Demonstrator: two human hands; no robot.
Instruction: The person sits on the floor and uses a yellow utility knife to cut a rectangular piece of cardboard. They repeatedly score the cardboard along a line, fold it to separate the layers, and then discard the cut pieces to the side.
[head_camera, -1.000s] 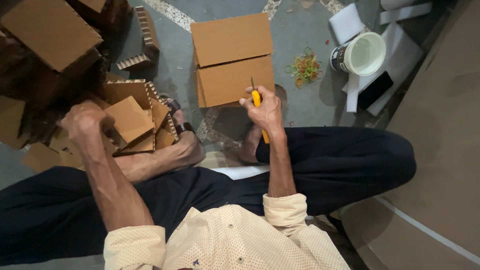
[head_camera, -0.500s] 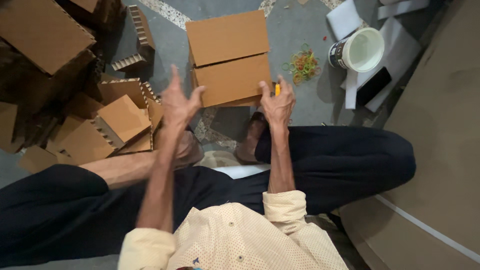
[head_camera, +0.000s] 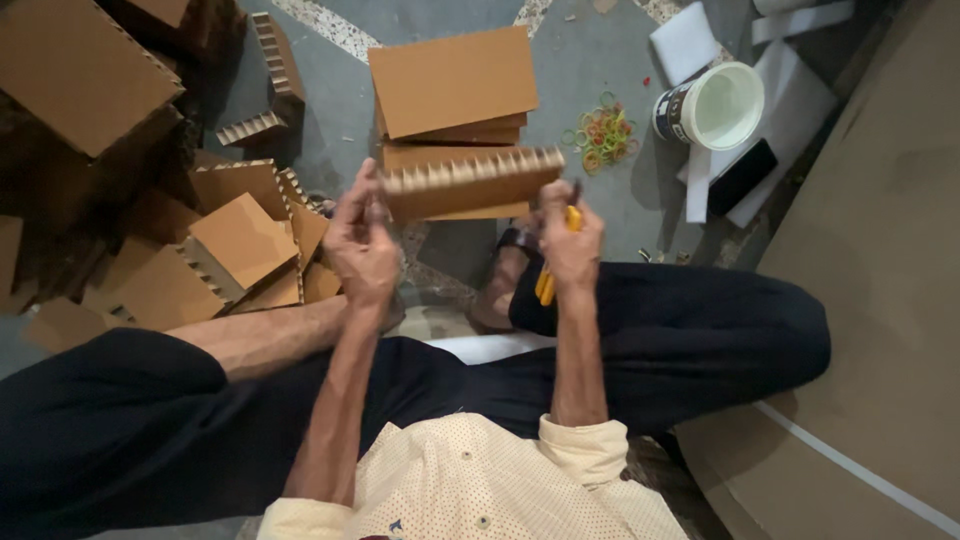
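Head view: cardboard strip (head_camera: 470, 185) between left hand (head_camera: 362, 245) and right hand (head_camera: 572, 240).

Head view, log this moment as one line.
left hand: holds cardboard strip end | right hand: strip's other end, plus yellow cutter | below: stacked cardboard sheets

A grey concrete floor (head_camera: 620, 210) with pale speckled streaks at the far edge. Far left, a heap of brown honeycomb cardboard offcuts (head_camera: 90, 80) lies in shadow. Far right, a white plastic bucket (head_camera: 712, 105) stands beside white foam pieces (head_camera: 690, 40) and scattered coloured rubber bands (head_camera: 600, 135). A large brown cardboard sheet (head_camera: 880, 250) covers the right side.
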